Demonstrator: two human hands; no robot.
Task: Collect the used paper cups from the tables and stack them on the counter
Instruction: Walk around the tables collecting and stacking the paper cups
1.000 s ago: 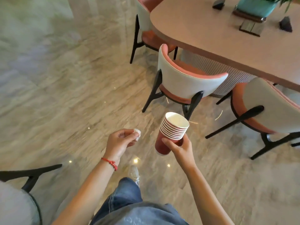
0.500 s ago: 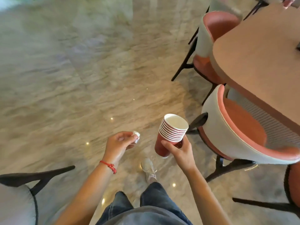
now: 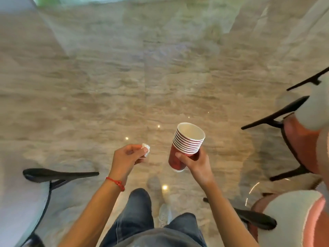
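Open room: beyond your stack of nested red paper cups [image 3: 185, 148], polished beige stone floor [image 3: 142, 77] stretches ahead.
Edges: pink-and-white chairs [image 3: 302, 136] right of the stack; a black-legged chair [image 3: 44, 177] left.
Right hand [image 3: 197, 163]: your fingers wrap the stack; top cup looks empty.
Left hand [image 3: 128, 157]: pinches a crumpled white paper scrap [image 3: 146, 148], left of the stack.

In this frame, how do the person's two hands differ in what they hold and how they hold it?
The right hand grips a stack of red paper cups, fingers wrapped round the bottom cup; the left hand pinches a small white crumpled wad at its fingertips. The right hand's load is large and tilted; the left hand's is tiny. The left wrist wears a red string bracelet; the right wrist is bare. Both are raised in front of the body over the floor.
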